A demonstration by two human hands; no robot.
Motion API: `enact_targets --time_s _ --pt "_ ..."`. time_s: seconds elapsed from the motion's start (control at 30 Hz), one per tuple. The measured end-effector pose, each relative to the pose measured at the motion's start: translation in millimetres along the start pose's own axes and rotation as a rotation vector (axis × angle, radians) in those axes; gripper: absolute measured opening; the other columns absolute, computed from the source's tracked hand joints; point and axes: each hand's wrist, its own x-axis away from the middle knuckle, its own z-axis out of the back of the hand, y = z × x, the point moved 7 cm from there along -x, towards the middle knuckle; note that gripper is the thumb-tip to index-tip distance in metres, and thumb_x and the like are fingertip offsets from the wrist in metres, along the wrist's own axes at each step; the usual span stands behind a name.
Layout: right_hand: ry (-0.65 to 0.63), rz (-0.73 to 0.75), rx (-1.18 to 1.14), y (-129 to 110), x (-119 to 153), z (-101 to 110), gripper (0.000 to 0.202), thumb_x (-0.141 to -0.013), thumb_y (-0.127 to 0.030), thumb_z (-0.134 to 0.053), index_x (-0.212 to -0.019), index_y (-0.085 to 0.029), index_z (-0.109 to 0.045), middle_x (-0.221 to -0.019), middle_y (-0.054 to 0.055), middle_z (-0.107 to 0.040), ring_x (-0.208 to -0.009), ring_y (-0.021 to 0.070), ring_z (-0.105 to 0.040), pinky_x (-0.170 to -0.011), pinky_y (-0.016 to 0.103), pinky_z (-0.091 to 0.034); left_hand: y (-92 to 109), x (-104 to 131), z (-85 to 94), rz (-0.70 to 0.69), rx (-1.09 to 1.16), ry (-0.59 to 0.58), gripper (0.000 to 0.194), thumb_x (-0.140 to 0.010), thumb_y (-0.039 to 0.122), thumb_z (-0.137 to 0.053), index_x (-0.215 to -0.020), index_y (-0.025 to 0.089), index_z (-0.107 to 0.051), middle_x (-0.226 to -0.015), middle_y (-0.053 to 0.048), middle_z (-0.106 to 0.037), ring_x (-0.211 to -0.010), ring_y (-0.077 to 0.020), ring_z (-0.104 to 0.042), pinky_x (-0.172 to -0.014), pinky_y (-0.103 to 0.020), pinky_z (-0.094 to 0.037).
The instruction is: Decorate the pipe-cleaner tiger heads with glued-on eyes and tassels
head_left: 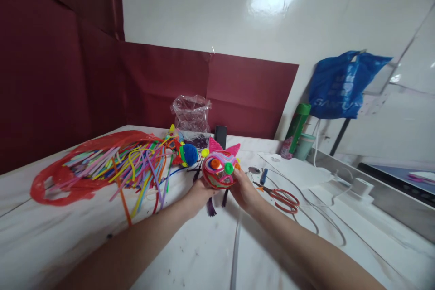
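Observation:
A colourful pipe-cleaner animal head with pink pointed ears, an orange eye and a green nose is held above the table between both hands. My left hand grips its lower left side, and my right hand is closed on its right side. Dark purple tassels hang below it. Just left of the head, a blue and green fuzzy piece lies on the table. Parts of my fingers are hidden behind and under the head.
Many coloured pipe cleaners lie on a red plastic bag at the left. Red-handled scissors, cables and a green spray can are at the right. Behind stand a clear plastic-lined container and a black object.

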Motion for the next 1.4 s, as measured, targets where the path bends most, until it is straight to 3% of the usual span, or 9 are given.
enact_targets --time_s 0.1,0.23,0.53,0.8,1.03,1.23,1.4 --pt "0.032 0.057 0.019 -7.5 -12.4 3.7 0.044 -0.075 -0.048 -0.067 -0.11 -0.022 -0.062 -0.109 0.006 -0.07 -0.109 0.0277 -0.06 -0.095 0.043 -0.046 -10.0 1.7 11.7 0.115 -0.09 0.036 0.024 -0.061 0.032 -0.073 -0.073 0.016 -0.061 -0.049 0.003 -0.055 -0.049 -0.0116 -0.05 -0.056 -0.026 -0.039" --pt "0.083 0.119 0.014 -8.2 -26.7 12.1 0.043 -0.076 -0.047 -0.066 -0.111 -0.023 -0.062 -0.108 0.005 -0.071 -0.11 0.0276 -0.059 -0.095 0.043 -0.045 -22.4 16.7 26.9 0.205 -0.107 0.05 0.03 -0.069 0.044 -0.064 -0.075 0.015 -0.057 -0.045 0.007 -0.047 -0.041 -0.0088 -0.044 -0.05 -0.024 -0.035" --pt "0.135 0.091 0.082 29.0 -48.8 27.4 0.04 -0.08 -0.047 -0.062 -0.111 -0.022 -0.062 -0.11 0.006 -0.07 -0.109 0.0281 -0.06 -0.094 0.044 -0.046 -35.6 30.8 31.1 0.354 -0.115 0.01 0.051 -0.058 0.067 -0.059 -0.074 0.019 -0.049 -0.042 0.009 -0.043 -0.036 -0.0088 -0.04 -0.039 -0.023 -0.028" --pt "0.227 0.23 0.174 11.8 -65.4 73.3 0.042 -0.071 -0.039 -0.072 -0.109 -0.023 -0.062 -0.106 0.005 -0.071 -0.099 0.0257 -0.064 -0.093 0.042 -0.047 -33.3 36.9 20.2 0.327 -0.267 -0.106 0.036 -0.064 0.053 -0.054 -0.07 0.017 -0.051 -0.041 0.006 -0.046 -0.037 -0.0082 -0.04 -0.043 -0.024 -0.029" --pt "0.21 0.249 0.17 -10.0 -85.9 80.5 0.046 -0.072 -0.047 -0.068 -0.109 -0.022 -0.061 -0.106 0.005 -0.071 -0.098 0.0248 -0.065 -0.087 0.038 -0.051 -41.8 38.2 16.7 0.32 -0.357 -0.157 0.019 -0.064 0.037 -0.053 -0.064 0.018 -0.05 -0.043 0.006 -0.047 -0.041 -0.0084 -0.041 -0.046 -0.024 -0.031" --pt "0.258 0.082 0.16 38.1 -119.5 89.4 0.04 -0.071 -0.042 -0.072 -0.101 -0.02 -0.061 -0.091 0.004 -0.073 -0.085 0.023 -0.068 -0.077 0.036 -0.054 -42.6 38.0 16.5 0.331 -0.374 -0.172 0.018 -0.066 0.036 -0.052 -0.064 0.018 -0.05 -0.044 0.006 -0.047 -0.042 -0.0083 -0.04 -0.046 -0.024 -0.032" --pt "0.263 0.078 0.156 76.6 -151.9 90.8 0.036 -0.07 -0.039 -0.073 -0.097 -0.019 -0.06 -0.088 0.004 -0.073 -0.082 0.0227 -0.069 -0.077 0.036 -0.055 -49.4 34.6 17.1 0.375 -0.41 -0.187 0.019 -0.066 0.036 -0.055 -0.064 0.019 -0.048 -0.044 0.006 -0.048 -0.041 -0.008 -0.041 -0.045 -0.023 -0.032"
